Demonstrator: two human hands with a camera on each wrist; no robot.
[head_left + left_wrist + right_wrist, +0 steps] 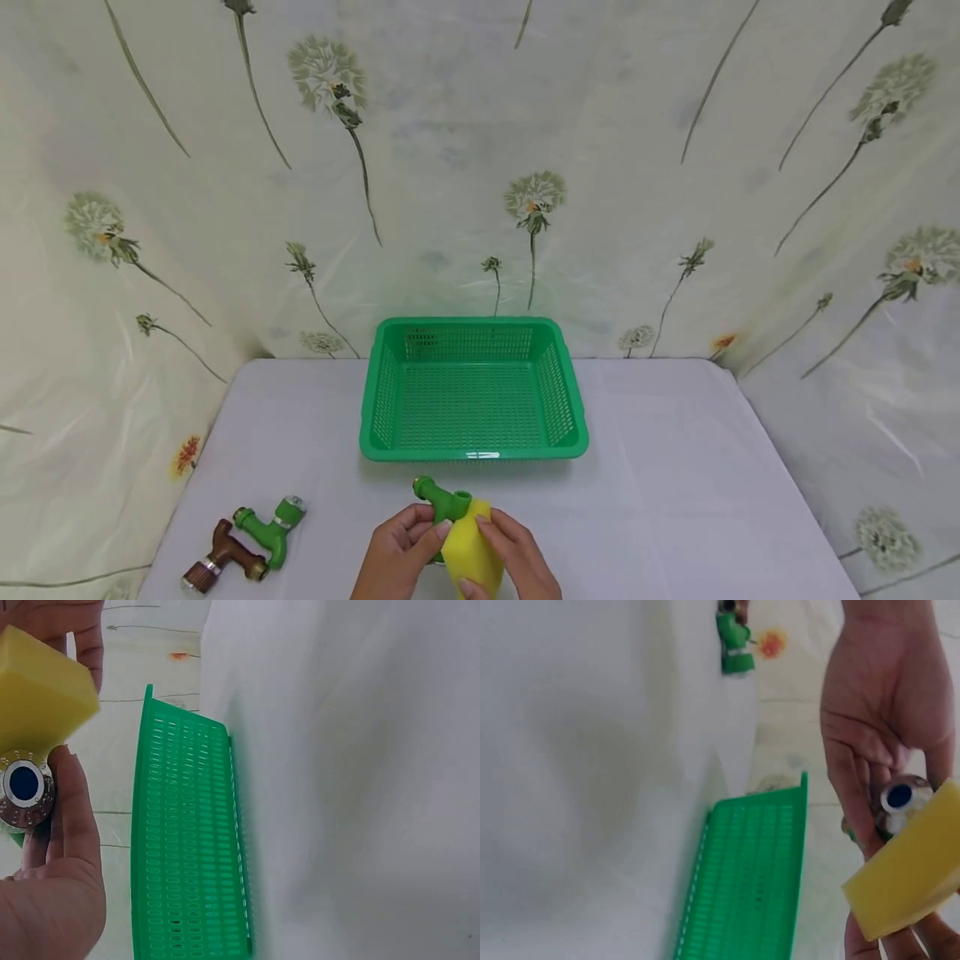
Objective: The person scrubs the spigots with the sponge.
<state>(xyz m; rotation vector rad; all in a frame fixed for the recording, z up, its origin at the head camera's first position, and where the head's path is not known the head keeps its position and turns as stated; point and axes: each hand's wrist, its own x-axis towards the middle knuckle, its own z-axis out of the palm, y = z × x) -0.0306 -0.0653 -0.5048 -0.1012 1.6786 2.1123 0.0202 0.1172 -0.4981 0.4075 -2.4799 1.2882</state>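
In the head view my left hand (pixel 397 550) grips a green plastic tap (pixel 447 503) in front of the basket. My right hand (pixel 525 554) holds a yellow sponge (pixel 472 557) against the tap. The left wrist view has the tap's silver end (pixel 24 787) with a blue centre facing the camera, the left fingers curled beside it and the sponge (pixel 45 694) right above. From the right wrist, the sponge (pixel 907 862) overlaps part of the tap, and the right hand's fingers (pixel 904 945) lie along its far side.
A green perforated basket (pixel 474 454) stands near the back edge of the white-covered table (pixel 675 483). To the left lie another green tap (pixel 266 532) and a brown tap (pixel 228 550), close together. Flower-patterned sheeting (pixel 450 167) hangs behind and at the sides.
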